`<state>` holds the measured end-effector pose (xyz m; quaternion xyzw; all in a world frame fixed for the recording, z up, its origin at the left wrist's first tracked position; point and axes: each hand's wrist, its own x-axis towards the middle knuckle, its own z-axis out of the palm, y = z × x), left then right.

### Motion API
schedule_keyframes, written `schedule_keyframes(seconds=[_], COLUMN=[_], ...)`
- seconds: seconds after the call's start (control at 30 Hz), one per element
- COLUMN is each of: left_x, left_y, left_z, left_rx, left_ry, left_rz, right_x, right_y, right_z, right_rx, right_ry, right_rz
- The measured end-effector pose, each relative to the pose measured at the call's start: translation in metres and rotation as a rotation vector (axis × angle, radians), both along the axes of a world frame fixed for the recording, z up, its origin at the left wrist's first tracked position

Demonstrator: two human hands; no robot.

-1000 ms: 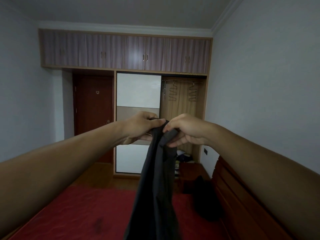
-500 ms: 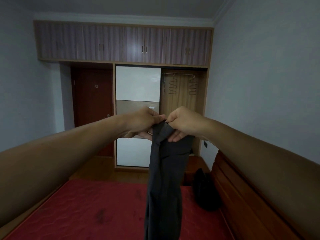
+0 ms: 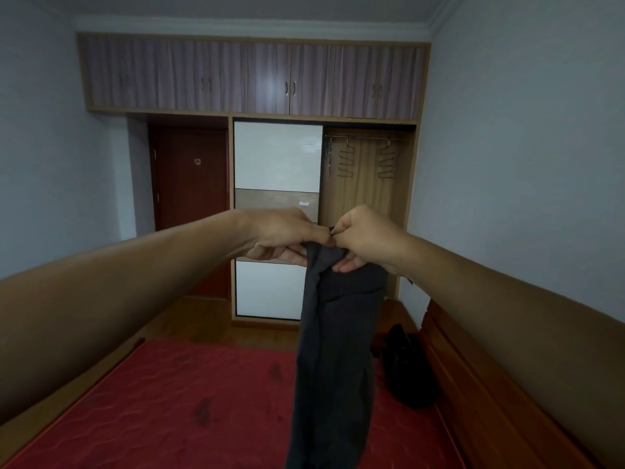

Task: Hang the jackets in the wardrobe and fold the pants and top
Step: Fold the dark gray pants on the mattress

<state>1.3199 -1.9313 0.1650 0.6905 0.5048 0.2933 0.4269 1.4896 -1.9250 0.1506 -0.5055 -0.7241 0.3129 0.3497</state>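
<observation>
Dark grey pants (image 3: pixel 334 360) hang straight down in front of me over the bed. My left hand (image 3: pixel 284 236) and my right hand (image 3: pixel 363 238) are side by side at arm's length, both pinching the top edge of the pants, fingertips almost touching. A second dark garment (image 3: pixel 406 370) lies bunched on the red mattress (image 3: pixel 169 407) by the right bed frame. The wardrobe (image 3: pixel 367 204) at the far wall stands open on its right side, with a rail and bare wire hangers (image 3: pixel 346 160) inside.
A wooden bed frame (image 3: pixel 490 384) runs along the right, next to the wall. A white sliding wardrobe door (image 3: pixel 277 157) covers the middle section. A dark red room door (image 3: pixel 191 204) is at the far left. Upper cabinets (image 3: pixel 250 76) span the top.
My hands have drawn closer together at the top edge of the pants. The pants now hang more spread and straighter than a second ago. The view has tilted slightly.
</observation>
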Motion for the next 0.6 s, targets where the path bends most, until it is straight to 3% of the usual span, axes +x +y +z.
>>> schedule_keyframes(seconds=[0.13,0.23,0.33,0.43,0.6], left_x=[0.004,0.013,0.013,0.006,-0.012], left_y=[-0.007,-0.005,0.004,0.011,0.017], left_z=[0.003,-0.002,-0.006,-0.008,-0.013], left_rx=[0.067,0.315,0.459,0.472,0.514], left_ry=[0.160,0.437,0.489,0.505,0.445], left_rz=[-0.052,0.014,0.080,0.071,0.038], right_x=[0.002,0.003,0.005,0.012,0.032], right_y=[0.001,0.006,0.012,0.018,0.024], right_z=[0.005,0.006,0.003,0.007,0.001], right_rx=[-0.056,-0.086,-0.120,0.072,0.110], right_ry=[0.076,0.050,-0.018,-0.238,-0.618], right_rz=[-0.006,-0.006,0.006,-0.011,0.089])
